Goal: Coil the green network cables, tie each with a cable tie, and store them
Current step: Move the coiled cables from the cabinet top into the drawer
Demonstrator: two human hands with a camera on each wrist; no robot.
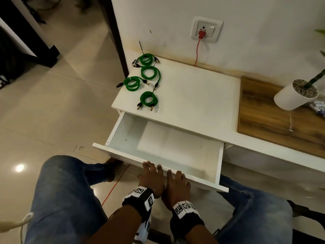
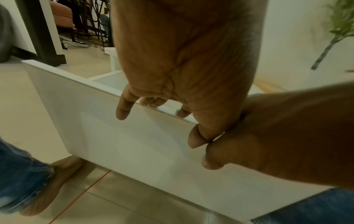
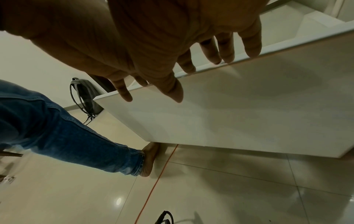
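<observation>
Several coiled green network cables lie on the left part of the white cabinet top (image 1: 193,95); the nearest coil (image 1: 143,101) is close to the front edge. A thin black strip (image 1: 141,47) sticks up from the farthest coil. Below them the white drawer (image 1: 123,155) stands pulled out and holds nothing. My left hand (image 1: 151,175) (image 2: 153,104) hooks its fingers over the top edge of the drawer front (image 2: 95,121), thumb on the face. My right hand (image 1: 177,182) (image 3: 210,60) sits beside it, touching it, straight fingertips on the same edge (image 3: 229,106).
A white plant pot (image 1: 295,95) stands on the wooden surface (image 1: 272,120) at the right. A red plug (image 1: 201,34) and cord hang on the wall. My knees in jeans (image 1: 66,191) flank the drawer. An orange cord (image 1: 114,187) crosses the tiled floor.
</observation>
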